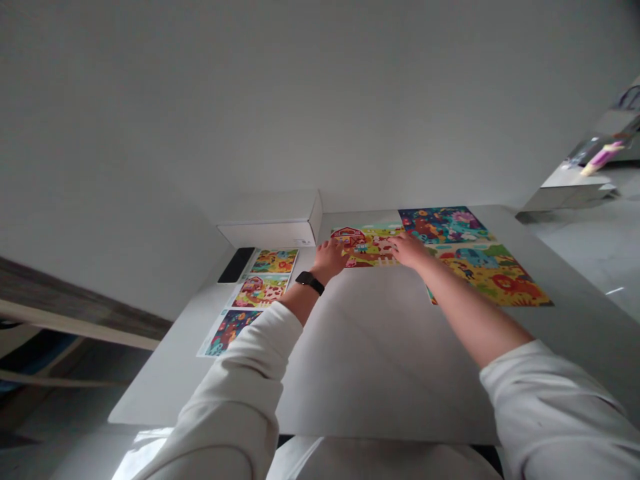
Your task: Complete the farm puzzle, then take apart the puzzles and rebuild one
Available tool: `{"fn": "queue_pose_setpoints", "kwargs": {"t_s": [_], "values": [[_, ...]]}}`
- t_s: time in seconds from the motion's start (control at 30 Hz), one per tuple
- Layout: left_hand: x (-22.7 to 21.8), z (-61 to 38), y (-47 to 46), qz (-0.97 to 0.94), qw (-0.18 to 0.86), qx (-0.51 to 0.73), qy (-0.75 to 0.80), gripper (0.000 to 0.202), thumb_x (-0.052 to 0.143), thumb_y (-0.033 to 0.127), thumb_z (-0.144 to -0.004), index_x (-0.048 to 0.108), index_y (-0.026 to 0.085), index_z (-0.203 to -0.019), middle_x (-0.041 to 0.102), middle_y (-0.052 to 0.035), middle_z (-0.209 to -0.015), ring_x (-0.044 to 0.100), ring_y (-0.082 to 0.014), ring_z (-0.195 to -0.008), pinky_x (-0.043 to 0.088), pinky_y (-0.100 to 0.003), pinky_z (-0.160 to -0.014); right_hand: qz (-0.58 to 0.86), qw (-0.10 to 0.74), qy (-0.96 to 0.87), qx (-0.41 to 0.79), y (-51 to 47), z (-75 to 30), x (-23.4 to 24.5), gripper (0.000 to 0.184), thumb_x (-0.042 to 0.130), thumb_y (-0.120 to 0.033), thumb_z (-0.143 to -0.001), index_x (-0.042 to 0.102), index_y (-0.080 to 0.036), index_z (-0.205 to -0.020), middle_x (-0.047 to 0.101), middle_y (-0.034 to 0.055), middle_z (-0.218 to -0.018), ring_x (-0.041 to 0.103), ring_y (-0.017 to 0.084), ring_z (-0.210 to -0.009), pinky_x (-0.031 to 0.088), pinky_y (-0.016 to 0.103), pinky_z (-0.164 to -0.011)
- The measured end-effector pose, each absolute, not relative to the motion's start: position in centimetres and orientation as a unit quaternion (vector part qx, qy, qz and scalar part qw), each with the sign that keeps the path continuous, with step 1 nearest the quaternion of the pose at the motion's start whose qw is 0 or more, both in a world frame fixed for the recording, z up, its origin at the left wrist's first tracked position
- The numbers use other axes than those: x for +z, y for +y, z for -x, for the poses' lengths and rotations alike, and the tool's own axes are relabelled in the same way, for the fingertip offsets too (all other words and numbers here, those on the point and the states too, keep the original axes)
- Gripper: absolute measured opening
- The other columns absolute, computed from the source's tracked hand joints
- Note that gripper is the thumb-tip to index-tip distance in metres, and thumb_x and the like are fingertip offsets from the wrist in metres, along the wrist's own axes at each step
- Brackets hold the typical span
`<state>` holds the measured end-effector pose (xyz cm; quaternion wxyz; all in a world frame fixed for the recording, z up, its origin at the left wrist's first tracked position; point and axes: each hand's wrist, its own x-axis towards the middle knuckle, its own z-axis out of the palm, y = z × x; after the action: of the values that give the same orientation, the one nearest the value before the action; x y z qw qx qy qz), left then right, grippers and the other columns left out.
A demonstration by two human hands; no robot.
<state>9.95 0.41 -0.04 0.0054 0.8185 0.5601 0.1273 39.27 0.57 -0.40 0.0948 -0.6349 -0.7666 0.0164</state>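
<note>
A farm picture [369, 248] with a red barn and a cow lies flat toward the back of the white table. My left hand [330, 257], with a black watch on its wrist, rests at the picture's left edge with the fingers stretched out. At the right end of the same picture, my right hand [409, 251] lies with its fingers spread over the cow. Neither hand shows anything gripped. Touching the farm picture's right side is a dark blue sea picture [445, 225]. A yellow picture with an elephant and a lion [495, 277] lies in front of that, beside my right forearm.
A sheet with three small matching pictures [260, 292] lies on the left, partly under my left sleeve. Behind it are a black phone-like slab [236, 265] and a white box [270, 230] against the wall. The table [370, 360] ends near my body.
</note>
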Motion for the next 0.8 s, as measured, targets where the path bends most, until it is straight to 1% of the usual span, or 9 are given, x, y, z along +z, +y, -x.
{"fn": "queue_pose_setpoints", "kwargs": {"t_s": [0.1, 0.17, 0.23, 0.3, 0.4, 0.6, 0.67, 0.8], "values": [[-0.7, -10.2, 2.1, -0.833, 0.003, 0.096, 0.545, 0.059, 0.061, 0.055, -0.103, 0.061, 0.021, -0.152, 0.06, -0.0187, -0.155, 0.057, -0.0393, -0.141, 0.044, -0.053, -0.118, 0.654, 0.059, -0.753, 0.031, 1.6, -38.8, -1.0, 0.047, 0.057, -0.033, -0.105, 0.067, -0.026, -0.15, 0.064, 0.0186, -0.15, 0.06, 0.037, -0.137, 0.048, 0.051, -0.114], [-1.0, -10.3, 2.8, -0.837, 0.013, 0.068, 0.543, 0.066, 0.065, 0.059, -0.099, 0.058, 0.026, -0.156, 0.058, -0.015, -0.159, 0.056, -0.0372, -0.144, 0.041, -0.052, -0.122, 0.664, 0.033, -0.746, 0.045, 1.9, -38.8, -1.2, 0.049, 0.054, -0.036, -0.106, 0.063, -0.028, -0.154, 0.06, 0.0173, -0.157, 0.056, 0.039, -0.143, 0.046, 0.056, -0.116], [-1.1, -10.3, 2.9, -0.836, 0.024, 0.047, 0.547, 0.069, 0.065, 0.062, -0.098, 0.055, 0.03, -0.159, 0.057, -0.0123, -0.161, 0.055, -0.0356, -0.145, 0.04, -0.052, -0.123, 0.666, 0.014, -0.744, 0.049, 1.8, -38.9, -1.3, 0.051, 0.053, -0.039, -0.106, 0.061, -0.03, -0.156, 0.057, 0.0152, -0.161, 0.051, 0.039, -0.148, 0.044, 0.058, -0.117], [-1.0, -10.2, 2.4, -0.833, 0.027, 0.039, 0.552, 0.071, 0.065, 0.063, -0.097, 0.054, 0.032, -0.16, 0.056, -0.0115, -0.163, 0.055, -0.0357, -0.146, 0.039, -0.052, -0.124, 0.662, 0.007, -0.748, 0.047, 1.4, -39.0, -1.0, 0.052, 0.052, -0.042, -0.106, 0.06, -0.032, -0.156, 0.056, 0.0136, -0.162, 0.049, 0.039, -0.15, 0.044, 0.058, -0.118], [-0.7, -9.7, 0.5, -0.832, 0.028, 0.041, 0.553, 0.072, 0.067, 0.062, -0.097, 0.052, 0.034, -0.161, 0.055, -0.0107, -0.164, 0.054, -0.0358, -0.146, 0.038, -0.054, -0.125, 0.655, -0.002, -0.754, 0.046, -0.4, -38.6, -0.4, 0.05, 0.052, -0.048, -0.106, 0.063, -0.033, -0.153, 0.059, 0.0132, -0.159, 0.053, 0.038, -0.146, 0.044, 0.055, -0.117], [-0.4, -7.3, -7.0, -0.835, 0.045, 0.035, 0.548, 0.08, 0.074, 0.06, -0.093, 0.047, 0.036, -0.163, 0.052, -0.0097, -0.166, 0.056, -0.036, -0.146, 0.035, -0.056, -0.126, 0.626, -0.013, -0.779, 0.022, -8.0, -37.4, 0.2, 0.052, 0.058, -0.055, -0.104, 0.066, -0.031, -0.149, 0.065, 0.0169, -0.149, 0.06, 0.038, -0.137, 0.046, 0.052, -0.113], [-0.4, -6.4, -10.0, -0.842, 0.039, 0.045, 0.536, 0.08, 0.075, 0.06, -0.092, 0.048, 0.036, -0.163, 0.055, -0.0101, -0.163, 0.059, -0.0357, -0.142, 0.039, -0.054, -0.124, 0.608, -0.01, -0.794, 0.019, -11.2, -37.2, 0.0, 0.054, 0.059, -0.057, -0.105, 0.064, -0.031, -0.151, 0.066, 0.0174, -0.146, 0.062, 0.037, -0.134, 0.047, 0.049, -0.112], [0.0, -5.2, -15.4, -0.851, 0.039, 0.034, 0.523, 0.079, 0.077, 0.064, -0.09, 0.055, 0.03, -0.158, 0.062, -0.0131, -0.152, 0.064, -0.0373, -0.133, 0.047, -0.052, -0.116, 0.591, -0.012, -0.806, 0.016, -16.9, -37.0, -0.2, 0.054, 0.066, -0.056, -0.101, 0.066, -0.03, -0.148, 0.067, 0.0167, -0.141, 0.063, 0.037, -0.132, 0.048, 0.047, -0.108]]}}
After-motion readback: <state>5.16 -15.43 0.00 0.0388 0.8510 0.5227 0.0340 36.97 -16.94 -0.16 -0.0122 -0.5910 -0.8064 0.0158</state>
